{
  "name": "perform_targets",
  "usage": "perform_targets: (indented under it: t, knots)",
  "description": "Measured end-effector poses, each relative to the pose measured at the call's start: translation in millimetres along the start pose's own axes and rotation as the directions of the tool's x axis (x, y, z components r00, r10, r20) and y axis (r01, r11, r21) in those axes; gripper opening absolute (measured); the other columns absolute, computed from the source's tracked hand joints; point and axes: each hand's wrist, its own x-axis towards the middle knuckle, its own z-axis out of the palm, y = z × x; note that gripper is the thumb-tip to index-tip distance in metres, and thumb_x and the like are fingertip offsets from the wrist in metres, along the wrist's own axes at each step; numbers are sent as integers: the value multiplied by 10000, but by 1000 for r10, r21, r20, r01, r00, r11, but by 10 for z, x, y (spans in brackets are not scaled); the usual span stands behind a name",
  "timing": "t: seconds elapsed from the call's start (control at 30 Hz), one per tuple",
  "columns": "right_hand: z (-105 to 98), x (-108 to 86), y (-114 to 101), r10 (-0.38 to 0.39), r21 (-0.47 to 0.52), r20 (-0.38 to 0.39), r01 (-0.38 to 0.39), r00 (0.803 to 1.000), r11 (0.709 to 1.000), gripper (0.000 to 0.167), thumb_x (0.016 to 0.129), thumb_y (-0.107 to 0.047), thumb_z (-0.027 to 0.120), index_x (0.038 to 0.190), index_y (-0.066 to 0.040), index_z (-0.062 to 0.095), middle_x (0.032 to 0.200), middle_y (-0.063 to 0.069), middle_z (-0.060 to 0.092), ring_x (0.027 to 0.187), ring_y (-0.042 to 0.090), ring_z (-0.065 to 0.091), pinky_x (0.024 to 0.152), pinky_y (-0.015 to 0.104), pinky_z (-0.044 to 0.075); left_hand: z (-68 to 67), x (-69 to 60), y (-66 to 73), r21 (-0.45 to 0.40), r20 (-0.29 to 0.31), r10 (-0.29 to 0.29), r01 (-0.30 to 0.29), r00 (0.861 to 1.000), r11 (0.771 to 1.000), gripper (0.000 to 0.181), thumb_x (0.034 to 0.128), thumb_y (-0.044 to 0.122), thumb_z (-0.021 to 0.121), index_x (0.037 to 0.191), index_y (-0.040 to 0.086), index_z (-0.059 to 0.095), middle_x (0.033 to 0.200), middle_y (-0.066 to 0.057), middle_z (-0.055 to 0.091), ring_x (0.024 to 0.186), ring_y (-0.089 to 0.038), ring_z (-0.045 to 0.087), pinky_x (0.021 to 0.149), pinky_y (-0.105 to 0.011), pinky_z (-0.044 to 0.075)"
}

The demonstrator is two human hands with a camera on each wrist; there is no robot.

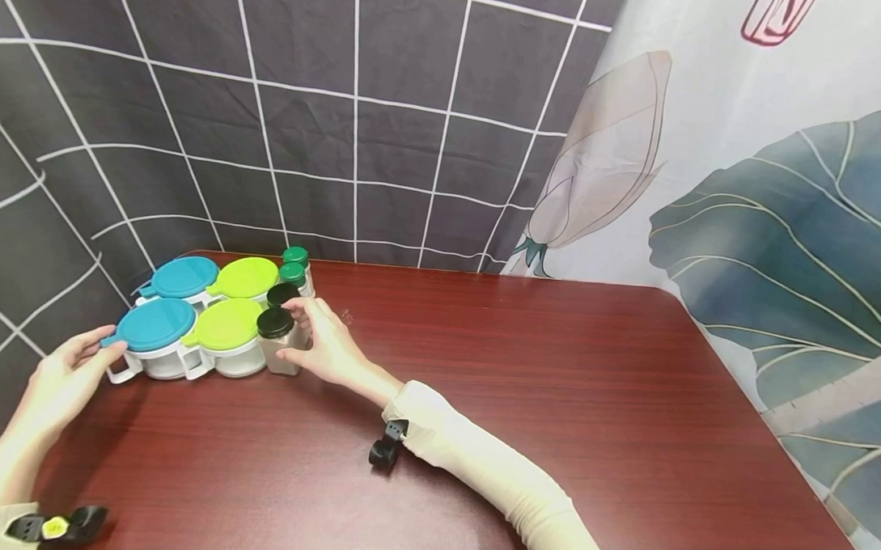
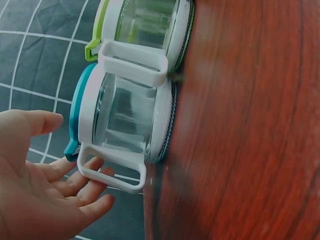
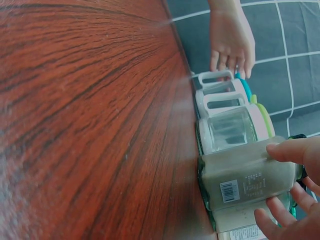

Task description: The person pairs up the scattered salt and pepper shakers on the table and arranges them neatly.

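Observation:
My right hand [image 1: 332,348] grips the front black-lidded seasoning jar [image 1: 276,334], thumb on its front and fingers around the far side. In the right wrist view, this jar [image 3: 245,175] shows a barcode label. A second black-lidded jar [image 1: 283,292] stands right behind it. My left hand [image 1: 69,375] is at the left end of the group, fingertips by the tab of the front blue-lidded canister [image 1: 154,326]. In the left wrist view, its fingers lie loosely spread near the white handle [image 2: 112,170]. Beside that canister stands a lime-lidded canister [image 1: 227,324].
Behind the front canisters stand another blue-lidded canister [image 1: 184,277] and another lime-lidded one [image 1: 245,277]. Two green-capped shakers [image 1: 295,266] stand at the back right of the group. A grey grid-patterned cloth [image 1: 387,144] rises behind the red-brown table [image 1: 516,391].

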Motion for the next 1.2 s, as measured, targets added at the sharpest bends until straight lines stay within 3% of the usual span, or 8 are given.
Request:
perform_targets:
  t: [0.17, 0.23, 0.4, 0.53, 0.63, 0.77, 0.9, 1.2]
  knots:
    - [5, 1, 7, 1, 14, 0, -1, 1000, 1000, 601, 775, -137, 796, 1285, -95, 481, 1161, 73, 553, 1007, 147, 598, 867, 96, 443, 5, -1, -54, -10, -8, 22, -23, 1000, 1000, 639, 988, 409, 448, 1459, -7, 335, 1399, -237, 491, 780, 331, 262, 735, -15, 262]
    - [6, 1, 10, 3, 27, -1, -3, 1000, 1000, 600, 773, -130, 797, 1283, -89, 484, 1159, 81, 553, 1001, 157, 596, 849, 95, 442, 8, 3, -80, -8, -13, 28, -28, 1000, 1000, 637, 987, 411, 453, 1453, -11, 347, 1362, -24, 559, 771, 328, 270, 730, -23, 264]
    - [2, -4, 13, 5, -3, -7, -5, 1000, 1000, 595, 769, -162, 804, 1275, -98, 497, 1139, 62, 554, 959, 113, 580, 782, 72, 434, 10, -1, -119, 5, -11, 28, -28, 1000, 1000, 645, 986, 410, 463, 1434, -42, 358, 1229, 76, 617, 757, 316, 272, 683, -50, 284]
    - [3, -6, 21, 3, -6, -4, -3, 1000, 1000, 596, 768, -167, 805, 1275, -94, 500, 1129, 63, 553, 945, 109, 572, 762, 67, 430, 6, -21, -112, 27, 3, 18, -19, 1000, 999, 640, 991, 389, 457, 1413, -83, 362, 1271, -295, 557, 738, 297, 244, 645, -92, 296]
    - [7, -6, 31, 5, 8, -4, -5, 1000, 1000, 592, 768, -157, 802, 1274, -91, 501, 1125, 67, 550, 939, 114, 567, 759, 65, 436, 10, -37, -108, 36, 2, 13, -13, 1000, 999, 627, 988, 369, 469, 1391, -103, 377, 1239, -386, 509, 729, 289, 235, 627, -110, 297]
    - [8, -10, 35, 12, 33, -9, -11, 1000, 999, 588, 767, -141, 800, 1270, -89, 499, 1122, 71, 542, 932, 109, 556, 760, 66, 447, 24, -49, -131, 16, -24, 10, -10, 1000, 1000, 619, 967, 353, 525, 1356, -116, 416, 903, 83, 657, 703, 306, 285, 586, -76, 298]
    - [9, -16, 37, 18, 47, -8, -17, 1000, 999, 591, 763, -132, 801, 1269, -88, 499, 1112, 71, 536, 916, 99, 541, 762, 86, 470, 33, -59, -161, -12, -46, -2, 1, 999, 1000, 614, 947, 350, 566, 1318, -125, 451, 736, 461, 332, 684, 325, 317, 584, -64, 295]
    - [-1, -31, 44, 52, 131, 17, -54, 998, 990, 585, 767, -93, 784, 1279, -80, 501, 1151, 90, 531, 950, 121, 561, 815, 191, 541, 11, -76, -160, 7, -58, -32, 32, 998, 999, 590, 928, 364, 592, 1244, -124, 493, 687, 479, 329, 656, 294, 314, 573, -121, 314]
